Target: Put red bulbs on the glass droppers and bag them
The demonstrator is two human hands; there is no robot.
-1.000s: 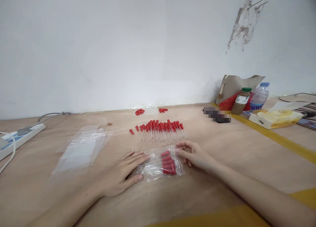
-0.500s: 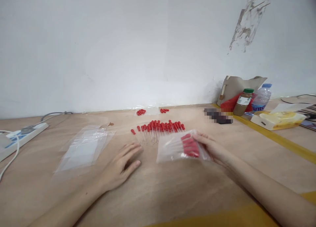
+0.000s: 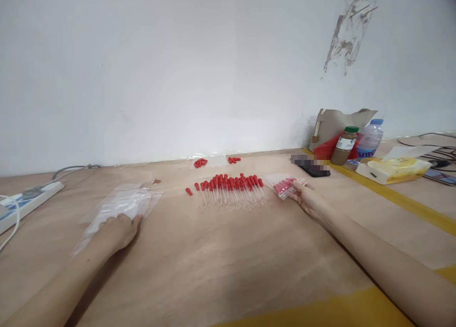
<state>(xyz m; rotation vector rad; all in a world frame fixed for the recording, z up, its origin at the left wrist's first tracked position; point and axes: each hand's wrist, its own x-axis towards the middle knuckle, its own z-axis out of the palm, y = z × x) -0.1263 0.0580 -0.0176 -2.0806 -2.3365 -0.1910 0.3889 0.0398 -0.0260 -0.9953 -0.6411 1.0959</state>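
Note:
My right hand (image 3: 307,197) is stretched out to the right of a row of red-capped glass droppers (image 3: 228,187) and grips a clear bag holding several red-capped droppers (image 3: 281,184). My left hand (image 3: 119,228) rests with curled fingers on the near edge of a stack of empty clear plastic bags (image 3: 123,203) at the left. Whether its fingers pinch a bag is hidden. Two small clusters of loose red caps (image 3: 200,162) lie near the wall.
A white power strip (image 3: 28,199) with cables lies at the far left. At the back right stand a beige bag (image 3: 338,123), a brown jar (image 3: 345,139), a water bottle (image 3: 370,138) and a tissue pack (image 3: 395,169). A dark phone (image 3: 313,168) lies by the yellow tape line (image 3: 409,203).
My right hand has carried the filled bag from the table's middle away to the right of the dropper row. My left hand has moved left onto the stack of empty bags.

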